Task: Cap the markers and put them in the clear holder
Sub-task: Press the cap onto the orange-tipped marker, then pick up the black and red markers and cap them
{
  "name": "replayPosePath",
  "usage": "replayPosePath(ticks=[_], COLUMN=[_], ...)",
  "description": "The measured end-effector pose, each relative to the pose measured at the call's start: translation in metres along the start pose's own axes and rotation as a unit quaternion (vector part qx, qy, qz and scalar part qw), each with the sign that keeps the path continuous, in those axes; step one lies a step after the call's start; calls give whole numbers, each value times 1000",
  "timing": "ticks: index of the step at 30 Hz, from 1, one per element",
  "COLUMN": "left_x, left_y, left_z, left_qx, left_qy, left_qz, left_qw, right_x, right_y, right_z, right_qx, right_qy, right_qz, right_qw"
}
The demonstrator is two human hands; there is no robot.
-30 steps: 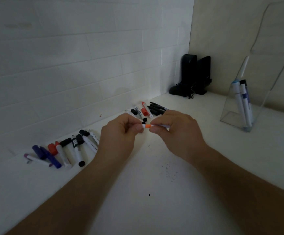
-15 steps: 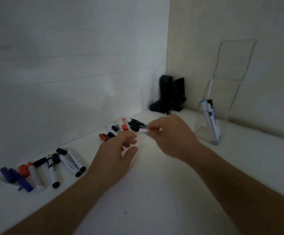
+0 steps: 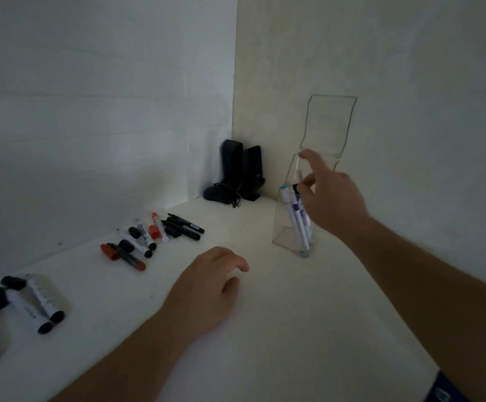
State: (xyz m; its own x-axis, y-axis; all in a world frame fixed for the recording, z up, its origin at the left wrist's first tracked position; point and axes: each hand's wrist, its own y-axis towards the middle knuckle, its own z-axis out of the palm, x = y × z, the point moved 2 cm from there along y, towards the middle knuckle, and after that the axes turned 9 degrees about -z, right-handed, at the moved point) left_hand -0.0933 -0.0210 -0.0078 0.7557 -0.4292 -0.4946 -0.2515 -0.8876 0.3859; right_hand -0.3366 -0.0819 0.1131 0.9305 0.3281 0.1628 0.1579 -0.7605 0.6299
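Observation:
My right hand (image 3: 331, 198) is at the mouth of the clear holder (image 3: 327, 126), which stands at the right against the wall. Its thumb and fingers pinch a thin white marker (image 3: 297, 169) that points down into the holder; most of the marker is hidden by the fingers. A few capped markers (image 3: 297, 220) lean inside the holder. My left hand (image 3: 207, 288) rests palm down on the white table with loosely curled fingers and holds nothing. Several loose markers and caps (image 3: 149, 239), black and red, lie along the back wall.
More white-bodied markers with black caps (image 3: 30, 303) lie at the far left near the table's front. Two black upright objects with a cable (image 3: 241, 172) stand in the corner behind the holder. The white table (image 3: 265, 329) meets walls at back and right.
My right hand has carried the marker from the middle of the table up to the holder's mouth. My left hand has let go and dropped onto the table. The view has turned to the right.

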Motion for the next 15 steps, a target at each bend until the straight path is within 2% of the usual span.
replayPosePath(ticks=[4,9,10,12,14,15], left_x=[5,7,8,12,18,21], left_y=[-2,0,-1,-1,-1,-1], left_z=[-5,-8,-10,-14,-19,-23], left_qx=[-26,-44,-54,-65,-79,-96], left_qy=[-30,-79,-83,-72,-23,-1], left_qz=[-5,-43,-49,-57,-53,-52], left_qw=[999,995,994,994,995,994], right_x=[-6,-8,-6,2,26,41], right_y=[-4,-11,-12,-18,-25,-28], right_z=[10,13,9,2,1,7], right_qx=[47,92,69,-24,-101,-109], right_qy=[-100,-91,-78,-12,37,59], right_qz=[0,-3,15,52,29,3], right_qw=[994,992,994,998,994,992])
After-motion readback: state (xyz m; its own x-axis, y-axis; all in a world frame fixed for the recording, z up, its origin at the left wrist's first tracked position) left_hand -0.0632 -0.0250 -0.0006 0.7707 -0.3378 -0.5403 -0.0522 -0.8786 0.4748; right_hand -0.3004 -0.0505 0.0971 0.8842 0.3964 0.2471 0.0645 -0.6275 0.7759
